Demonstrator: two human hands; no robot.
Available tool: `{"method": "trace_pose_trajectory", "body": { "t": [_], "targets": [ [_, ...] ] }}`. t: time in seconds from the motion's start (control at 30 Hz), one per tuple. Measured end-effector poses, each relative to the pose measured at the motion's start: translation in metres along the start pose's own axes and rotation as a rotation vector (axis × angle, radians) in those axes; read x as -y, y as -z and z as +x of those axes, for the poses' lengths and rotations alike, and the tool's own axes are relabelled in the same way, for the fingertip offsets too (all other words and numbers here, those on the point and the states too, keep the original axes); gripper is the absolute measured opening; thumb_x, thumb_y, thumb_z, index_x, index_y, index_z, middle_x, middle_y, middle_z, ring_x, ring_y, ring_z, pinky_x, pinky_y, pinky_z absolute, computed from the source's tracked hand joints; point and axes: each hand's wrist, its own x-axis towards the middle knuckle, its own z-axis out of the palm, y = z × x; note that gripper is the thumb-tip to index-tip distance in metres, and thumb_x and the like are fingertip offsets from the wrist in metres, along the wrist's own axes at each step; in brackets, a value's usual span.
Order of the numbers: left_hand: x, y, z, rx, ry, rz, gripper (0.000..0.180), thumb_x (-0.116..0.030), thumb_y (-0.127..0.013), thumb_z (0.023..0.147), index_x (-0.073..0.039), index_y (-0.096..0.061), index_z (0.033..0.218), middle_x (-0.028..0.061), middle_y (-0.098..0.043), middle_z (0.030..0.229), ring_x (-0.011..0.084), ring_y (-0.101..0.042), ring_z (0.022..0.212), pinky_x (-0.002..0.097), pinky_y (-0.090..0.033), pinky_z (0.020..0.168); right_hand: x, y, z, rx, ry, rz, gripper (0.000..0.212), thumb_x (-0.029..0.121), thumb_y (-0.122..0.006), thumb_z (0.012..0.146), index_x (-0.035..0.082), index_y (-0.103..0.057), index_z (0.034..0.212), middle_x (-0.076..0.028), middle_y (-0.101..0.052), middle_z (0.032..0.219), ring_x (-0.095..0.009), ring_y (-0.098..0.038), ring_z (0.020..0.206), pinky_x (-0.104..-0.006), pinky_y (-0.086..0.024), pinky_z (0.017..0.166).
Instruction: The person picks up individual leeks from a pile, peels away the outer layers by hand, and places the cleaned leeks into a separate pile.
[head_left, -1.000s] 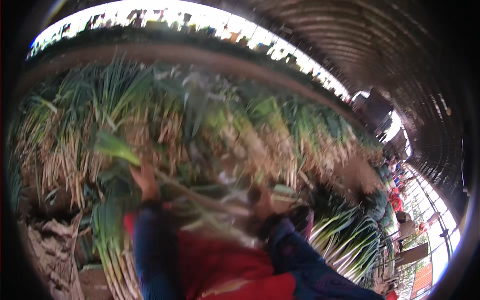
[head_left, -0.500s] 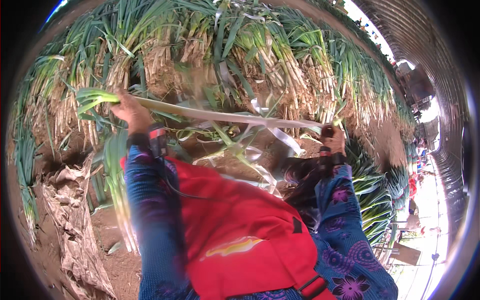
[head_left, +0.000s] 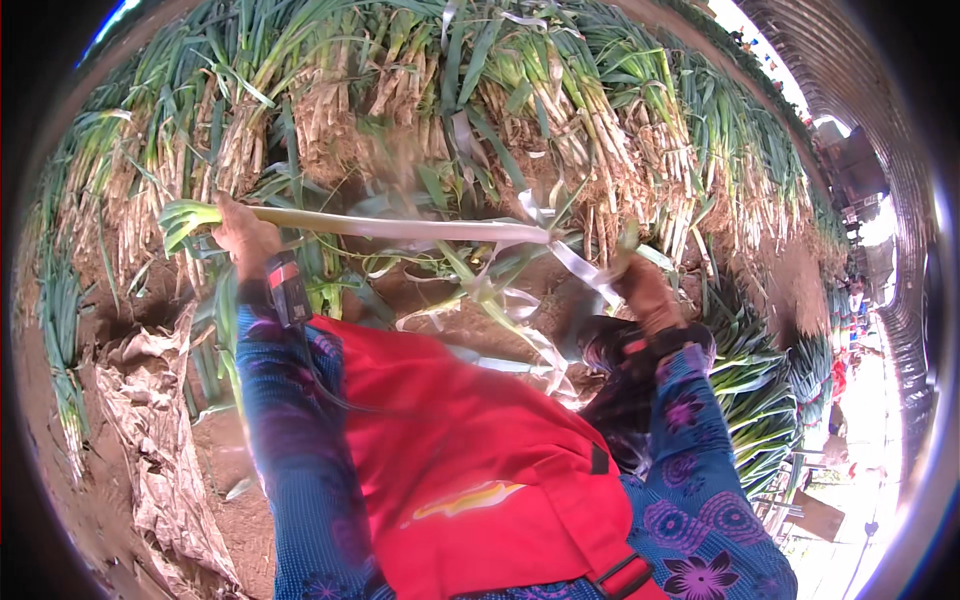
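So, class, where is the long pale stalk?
In the head view, mostly left of centre: the left hand grips the stalk, which stretches rightward above the red garment.

crumpled tan sheet (head_left: 155,450) on brown soil (head_left: 235,515)

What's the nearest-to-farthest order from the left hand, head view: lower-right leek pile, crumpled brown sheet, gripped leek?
1. Gripped leek: in the left hand.
2. Crumpled brown sheet: lower left.
3. Leek pile: lower right, across the picture.

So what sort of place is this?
Probably a farm shed or covered growing tunnel for vegetables: long rows of green-and-white leek-like vegetables lie by bare brown earth, with a dark, arched, ribbed roof at the upper right.
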Motion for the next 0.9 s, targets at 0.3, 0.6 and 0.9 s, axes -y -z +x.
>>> {"method": "trace_pose_trajectory", "body": {
  "t": [0.3, 0.6, 0.9],
  "targets": [
    [0.008, 0.005, 0.004, 0.049, 0.062, -0.03, 0.067, -0.051, -0.061, 0.081, 0.005, -0.046, 0.115, 0.0144, -0.057, 0.1, 0.0262, -0.057, 0.085, 0.0413, -0.05, 0.075, -0.033, -0.19, -0.01, 0.417, 0.061, 0.247, 0.035, 0.026, -0.054, 0.088, 0.001, -0.053, 0.113, -0.007, -0.06, 0.087, -0.015, -0.057, 0.075, -0.0269, -0.044, 0.066],
    [0.01, 0.005, 0.009, 0.029, 0.159, -0.037, 0.063, -0.047, -0.061, 0.082, 0.004, -0.046, 0.115, 0.0143, -0.056, 0.104, 0.0275, -0.057, 0.09, 0.0424, -0.05, 0.077, -0.036, -0.201, -0.004, 0.148, 0.173, 0.156, 0.019, 0.019, -0.053, 0.088, 0.002, -0.059, 0.094, -0.005, -0.06, 0.078, -0.014, -0.057, 0.072, -0.0276, -0.044, 0.064],
    [0.015, 0.021, 0.027, 0.177, 0.246, 0.033, 0.064, -0.044, -0.059, 0.084, 0.003, -0.039, 0.122, 0.0155, -0.057, 0.107, 0.0296, -0.058, 0.096, 0.0395, -0.049, 0.082, -0.046, -0.175, 0.002, 0.079, 0.345, -0.059, 0.012, 0.014, -0.056, 0.086, 0.005, -0.061, 0.091, -0.004, -0.061, 0.078, -0.011, -0.057, 0.07, -0.0252, -0.045, 0.063]
  ]
}}
